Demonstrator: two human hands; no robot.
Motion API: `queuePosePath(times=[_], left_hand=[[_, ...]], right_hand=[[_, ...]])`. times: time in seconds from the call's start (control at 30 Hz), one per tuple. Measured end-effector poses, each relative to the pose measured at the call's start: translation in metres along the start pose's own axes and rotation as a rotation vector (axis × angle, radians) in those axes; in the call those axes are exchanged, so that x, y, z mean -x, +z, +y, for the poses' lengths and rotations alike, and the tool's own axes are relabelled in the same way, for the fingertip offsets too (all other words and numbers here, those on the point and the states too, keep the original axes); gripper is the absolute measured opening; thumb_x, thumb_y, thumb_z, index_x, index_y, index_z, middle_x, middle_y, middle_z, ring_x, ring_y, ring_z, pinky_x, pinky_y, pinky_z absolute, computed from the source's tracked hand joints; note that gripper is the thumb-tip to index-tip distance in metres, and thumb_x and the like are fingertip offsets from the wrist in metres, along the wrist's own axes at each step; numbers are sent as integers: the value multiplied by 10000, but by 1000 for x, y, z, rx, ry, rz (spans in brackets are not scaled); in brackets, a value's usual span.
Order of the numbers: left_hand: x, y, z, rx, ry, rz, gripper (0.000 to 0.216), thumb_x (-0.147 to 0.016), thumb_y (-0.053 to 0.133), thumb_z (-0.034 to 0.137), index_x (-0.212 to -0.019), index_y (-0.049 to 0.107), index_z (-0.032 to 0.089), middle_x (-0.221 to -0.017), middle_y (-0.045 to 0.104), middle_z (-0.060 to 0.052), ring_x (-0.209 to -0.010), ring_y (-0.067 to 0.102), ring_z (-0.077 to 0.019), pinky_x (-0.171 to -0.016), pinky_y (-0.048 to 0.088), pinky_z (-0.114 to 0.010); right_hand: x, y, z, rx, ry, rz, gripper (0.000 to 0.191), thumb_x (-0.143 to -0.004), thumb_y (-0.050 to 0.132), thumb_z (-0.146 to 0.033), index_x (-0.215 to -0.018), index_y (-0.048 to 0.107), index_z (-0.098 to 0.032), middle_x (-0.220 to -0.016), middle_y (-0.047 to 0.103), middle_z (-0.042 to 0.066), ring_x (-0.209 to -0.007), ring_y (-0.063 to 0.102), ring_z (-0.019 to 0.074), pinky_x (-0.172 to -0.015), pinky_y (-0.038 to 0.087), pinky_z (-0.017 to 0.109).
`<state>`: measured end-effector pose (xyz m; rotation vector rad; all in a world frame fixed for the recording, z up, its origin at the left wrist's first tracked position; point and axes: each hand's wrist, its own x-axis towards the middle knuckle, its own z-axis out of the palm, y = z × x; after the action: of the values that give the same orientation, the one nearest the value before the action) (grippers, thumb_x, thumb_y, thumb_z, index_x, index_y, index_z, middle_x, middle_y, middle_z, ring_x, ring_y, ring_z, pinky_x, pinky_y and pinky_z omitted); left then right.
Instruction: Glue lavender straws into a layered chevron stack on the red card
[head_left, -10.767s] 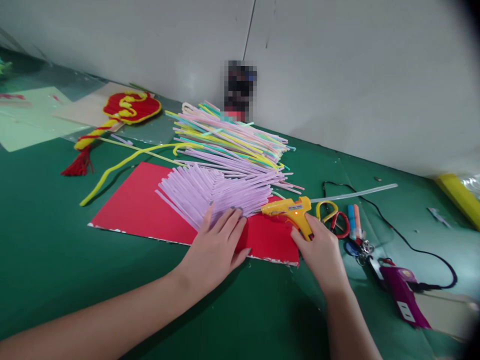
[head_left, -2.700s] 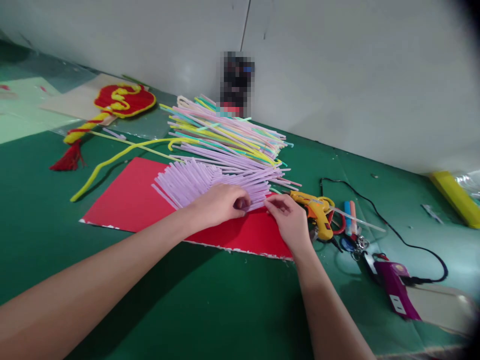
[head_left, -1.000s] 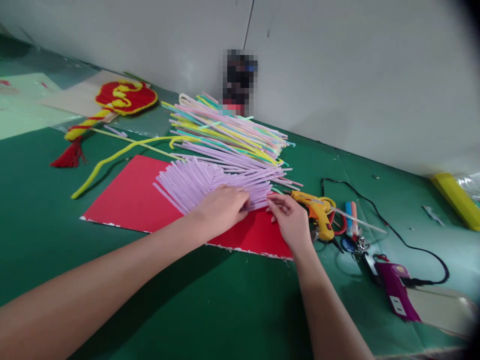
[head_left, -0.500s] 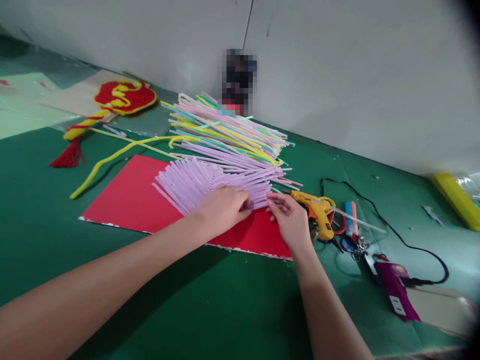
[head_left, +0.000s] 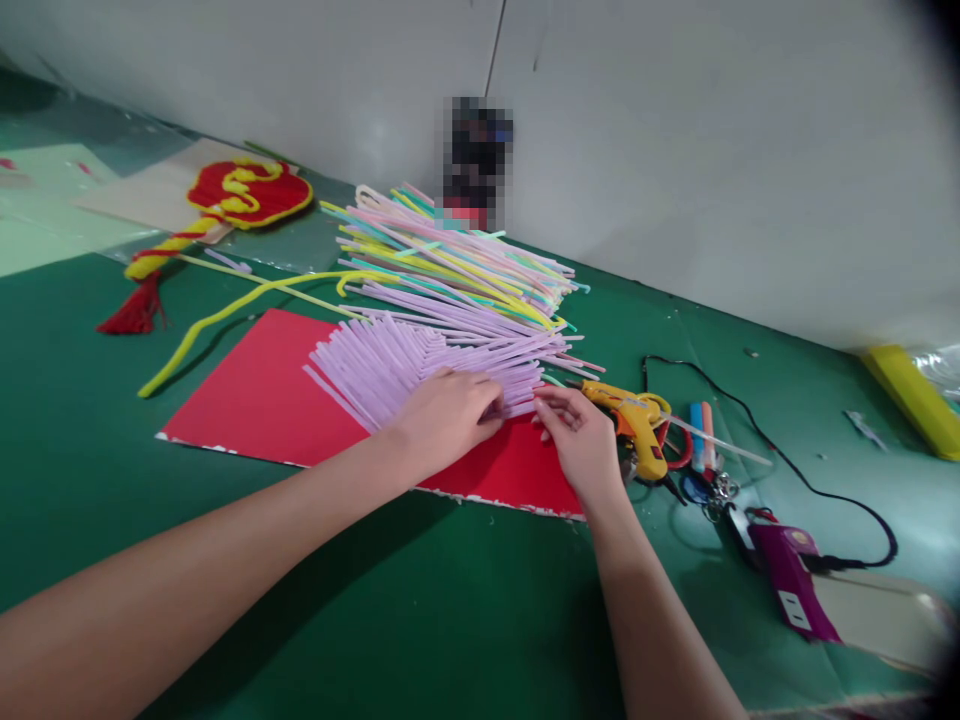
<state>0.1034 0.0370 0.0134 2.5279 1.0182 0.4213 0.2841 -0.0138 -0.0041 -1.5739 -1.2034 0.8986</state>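
Note:
A red card sheet [head_left: 262, 400] lies on the green table, with a fan of lilac straws [head_left: 390, 360] stuck across it. My left hand [head_left: 446, 420] rests on the fan's near edge, fingers curled down and pressing the straws. My right hand [head_left: 581, 445] sits just to its right, fingertips pinched on the end of a lilac straw [head_left: 525, 405] at the fan's lower edge. A yellow glue gun [head_left: 637, 425] lies on the table right beside my right hand, not held.
A loose heap of pastel straws [head_left: 457, 265] lies behind the card. Yellow pipe cleaners [head_left: 225, 315] and a red-and-yellow tasselled ornament [head_left: 232, 195] are at the left. Scissors, pens, keys, a black cable [head_left: 787, 465] and a purple plug [head_left: 795, 580] crowd the right.
Long ago my right hand held the glue gun and my left lay flat; now the gun lies down and both hands are on the straws. Over the last second nothing has moved.

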Motion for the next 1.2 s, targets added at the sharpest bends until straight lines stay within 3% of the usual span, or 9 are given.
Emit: queuePosePath(times=[0.5,0.9,1.2], left_hand=[[1,6,0,-6,56,48,147,-869,566,152,-991,642,181,-996,653,-32,-941,608,-209,-830,432,-349],[0,3,0,-83,39,50,52,-854,606,200,-846,636,158,-887,638,-34,-858,601,-210,-796,425,-349],[2,7,-1,-54,75,56,111,-873,587,184,-968,643,173,-972,641,-34,-925,603,-218,-818,425,-358]], right_hand=[[0,0,2,-12,-7,-7,244,-762,654,-365,-930,659,-187,-879,678,44,-651,616,128,-536,510,244],[0,0,-1,3,-11,-5,260,-763,651,-371,-939,659,-179,-833,667,37,-637,607,125,-534,507,245],[0,0,0,-10,-16,-4,241,-763,651,-360,-928,660,-186,-881,678,45,-643,617,125,-536,509,244]])
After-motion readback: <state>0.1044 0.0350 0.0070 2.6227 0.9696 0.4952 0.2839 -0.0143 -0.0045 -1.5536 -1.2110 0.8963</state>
